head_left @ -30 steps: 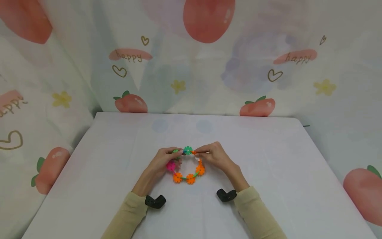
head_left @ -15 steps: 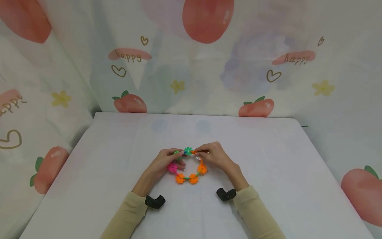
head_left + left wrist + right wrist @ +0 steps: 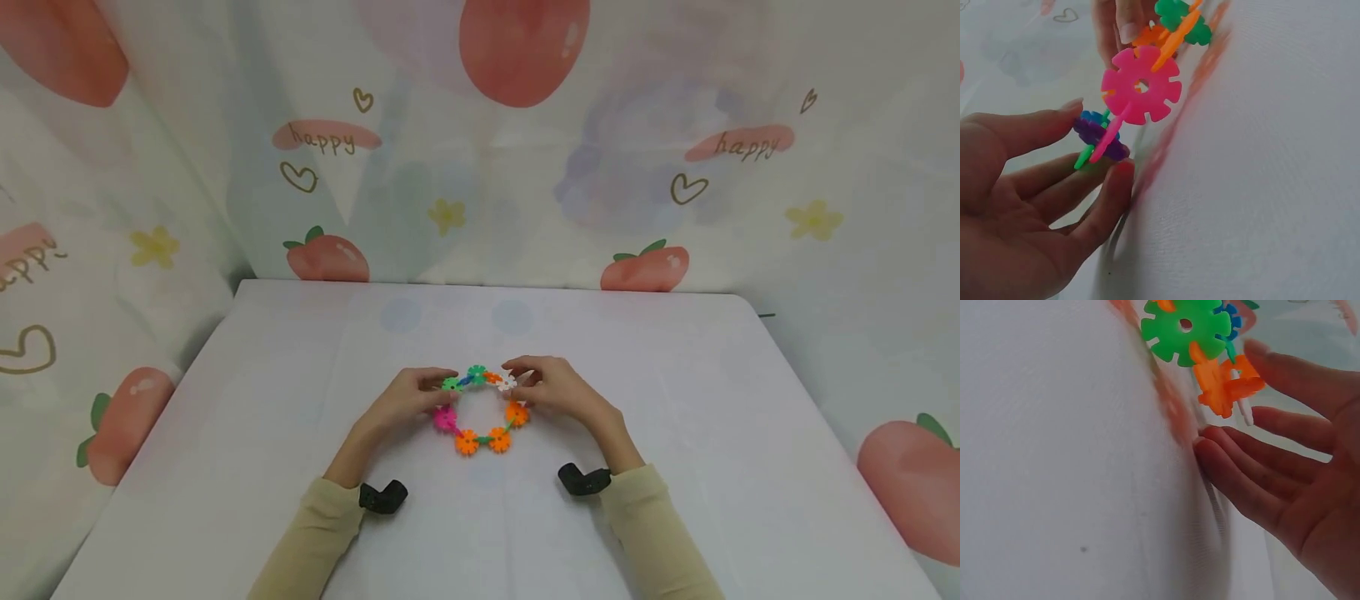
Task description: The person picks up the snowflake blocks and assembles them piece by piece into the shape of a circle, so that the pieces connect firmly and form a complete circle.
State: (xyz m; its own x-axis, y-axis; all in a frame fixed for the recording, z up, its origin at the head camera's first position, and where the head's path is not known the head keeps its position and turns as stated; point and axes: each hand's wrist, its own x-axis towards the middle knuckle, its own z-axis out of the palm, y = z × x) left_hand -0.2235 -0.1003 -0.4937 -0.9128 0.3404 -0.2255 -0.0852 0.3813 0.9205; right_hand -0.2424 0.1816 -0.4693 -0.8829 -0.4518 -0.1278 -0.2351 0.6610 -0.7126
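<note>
A ring of linked plastic snowflake discs [image 3: 467, 442] lies between the hands in the head view. It has orange, green, pink, blue and white pieces. My left hand [image 3: 405, 396] holds its left side, by a green disc [image 3: 451, 384] and just above the pink disc [image 3: 446, 418]. In the left wrist view, the thumb and fingertips bracket a purple disc [image 3: 1094, 132]. My right hand [image 3: 562, 390] is at the white disc [image 3: 506, 381]. The right wrist view shows its fingers [image 3: 1241, 469] spread and relaxed around the orange pieces [image 3: 1216, 387], with gaps between.
A white-covered table [image 3: 480, 533] spreads under the hands. Behind it hangs a printed cloth [image 3: 517, 192] with fruit, hearts and flowers. A black wrist mount [image 3: 384, 497] sits at the left cuff, another black mount [image 3: 585, 480] at the right one.
The right hand's pinch on the orange piece has loosened, and that hand has moved right to the white disc. The ring has shifted slightly right and looks rounder.
</note>
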